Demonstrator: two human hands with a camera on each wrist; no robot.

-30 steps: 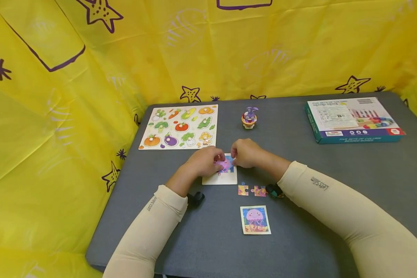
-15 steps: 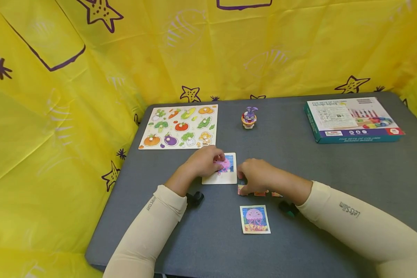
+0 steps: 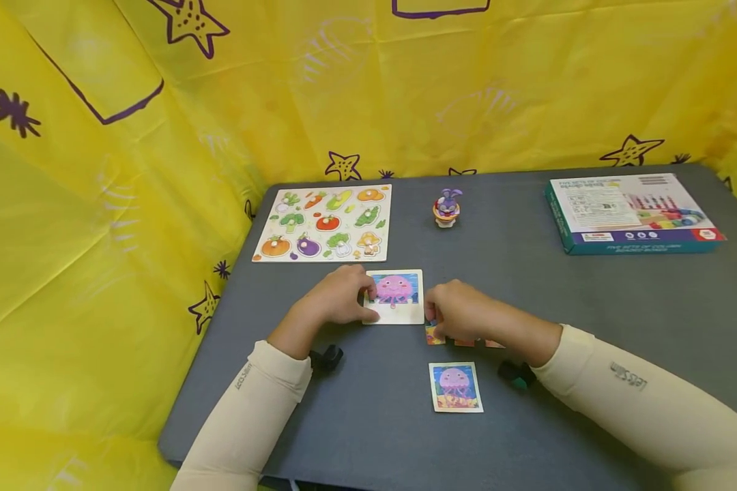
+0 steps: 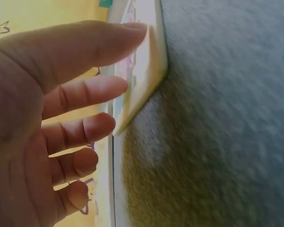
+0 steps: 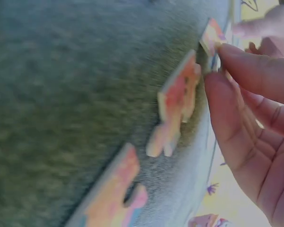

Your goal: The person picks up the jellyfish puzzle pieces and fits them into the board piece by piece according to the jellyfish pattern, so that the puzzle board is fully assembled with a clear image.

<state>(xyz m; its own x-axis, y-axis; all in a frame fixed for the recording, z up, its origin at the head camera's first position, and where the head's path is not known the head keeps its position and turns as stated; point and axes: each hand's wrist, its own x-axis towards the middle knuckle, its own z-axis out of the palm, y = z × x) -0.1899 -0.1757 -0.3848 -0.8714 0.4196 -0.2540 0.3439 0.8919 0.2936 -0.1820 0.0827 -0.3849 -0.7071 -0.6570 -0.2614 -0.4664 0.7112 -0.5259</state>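
A small pale puzzle board (image 3: 405, 314) lies mid-table, its upper part filled with a pink jellyfish picture (image 3: 395, 286) and its lower strip bare. My left hand (image 3: 342, 294) rests at the board's left edge, thumb and fingers spread apart in the left wrist view, thumb over the board's corner. Just right of the board, my right hand (image 3: 463, 310) pinches the leftmost loose puzzle piece (image 5: 211, 38) between thumb and finger. Two more orange-pink pieces lie in a row beside it, a middle piece (image 5: 173, 99) and a nearer piece (image 5: 116, 196), partly hidden under the hand in the head view.
Nearer me lies a jellyfish picture card (image 3: 456, 387). A vegetable puzzle board (image 3: 322, 224) is at the back left, a purple rabbit figurine (image 3: 446, 208) at the back middle, and a flat boxed toy (image 3: 635, 213) at the back right. Yellow cloth (image 3: 405, 88) hangs behind the table.
My right hand has come from the board's right edge down to the loose pieces and taken hold of one. My left hand has drawn back leftward off the jellyfish picture to the board's edge.
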